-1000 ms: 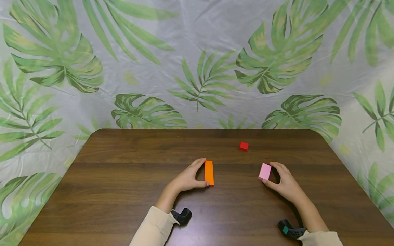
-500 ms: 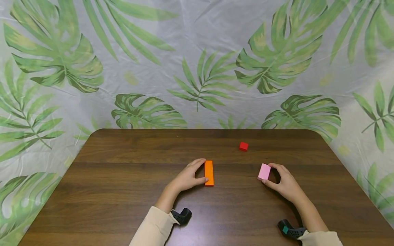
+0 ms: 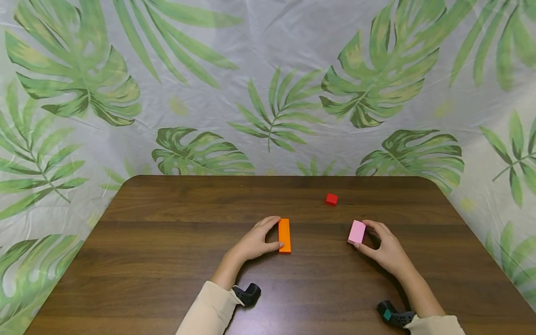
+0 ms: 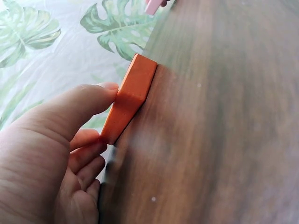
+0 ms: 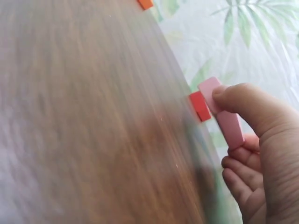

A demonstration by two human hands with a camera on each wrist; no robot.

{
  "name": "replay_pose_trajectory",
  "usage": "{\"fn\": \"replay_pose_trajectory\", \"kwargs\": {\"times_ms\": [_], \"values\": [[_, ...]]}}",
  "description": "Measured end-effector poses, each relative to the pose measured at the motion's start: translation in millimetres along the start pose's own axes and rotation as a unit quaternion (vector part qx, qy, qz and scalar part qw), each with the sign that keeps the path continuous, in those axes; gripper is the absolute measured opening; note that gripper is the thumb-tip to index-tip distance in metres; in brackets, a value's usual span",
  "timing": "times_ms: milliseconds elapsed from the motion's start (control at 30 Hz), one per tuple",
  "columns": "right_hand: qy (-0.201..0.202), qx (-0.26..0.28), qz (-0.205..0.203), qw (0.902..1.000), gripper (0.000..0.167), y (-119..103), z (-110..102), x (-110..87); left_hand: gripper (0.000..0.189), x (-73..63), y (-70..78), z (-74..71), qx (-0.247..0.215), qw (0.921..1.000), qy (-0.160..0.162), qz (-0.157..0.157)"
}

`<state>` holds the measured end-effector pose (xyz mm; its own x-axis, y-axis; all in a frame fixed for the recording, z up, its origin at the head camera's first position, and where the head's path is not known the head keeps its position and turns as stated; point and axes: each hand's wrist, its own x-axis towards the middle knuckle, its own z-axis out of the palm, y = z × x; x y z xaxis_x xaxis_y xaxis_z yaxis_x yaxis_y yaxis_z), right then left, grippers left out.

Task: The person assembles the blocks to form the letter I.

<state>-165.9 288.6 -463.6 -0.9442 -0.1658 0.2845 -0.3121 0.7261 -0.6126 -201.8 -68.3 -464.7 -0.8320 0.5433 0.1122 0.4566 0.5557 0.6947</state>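
An orange rectangular block [image 3: 284, 236] lies lengthwise on the table, left of the pink one. My left hand [image 3: 253, 241] spans its left side, index fingertip at the far corner and thumb near the front end. The left wrist view shows thumb and fingers holding the orange block [image 4: 135, 80] by its edges. To the right, my right hand [image 3: 386, 249] pinches a pink block [image 3: 357, 232] between thumb and index finger. In the right wrist view the thumb presses one face of the pink block [image 5: 230, 128], with fingertips at its other end.
A small red block [image 3: 331, 199] sits farther back on the brown wooden table [image 3: 167, 260], between the two held blocks. Behind the table's far edge hangs a leaf-patterned cloth [image 3: 289, 28]. Black wrist devices [image 3: 248, 295] sit at both cuffs.
My right hand has shifted slightly left with the pink block. My left thumb has slid from the orange block's near end a little toward its left side; the orange and red blocks stay put.
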Motion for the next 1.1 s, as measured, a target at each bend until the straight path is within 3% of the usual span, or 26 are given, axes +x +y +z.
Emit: {"fn": "replay_pose_trajectory", "kwargs": {"times_ms": [1100], "values": [[0.020, 0.038, -0.088, 0.9952, 0.065, -49.2, 28.2, -1.8, 0.069, 0.5, -0.4, -0.7, 0.001, 1.0000, -0.003, -0.002]]}}
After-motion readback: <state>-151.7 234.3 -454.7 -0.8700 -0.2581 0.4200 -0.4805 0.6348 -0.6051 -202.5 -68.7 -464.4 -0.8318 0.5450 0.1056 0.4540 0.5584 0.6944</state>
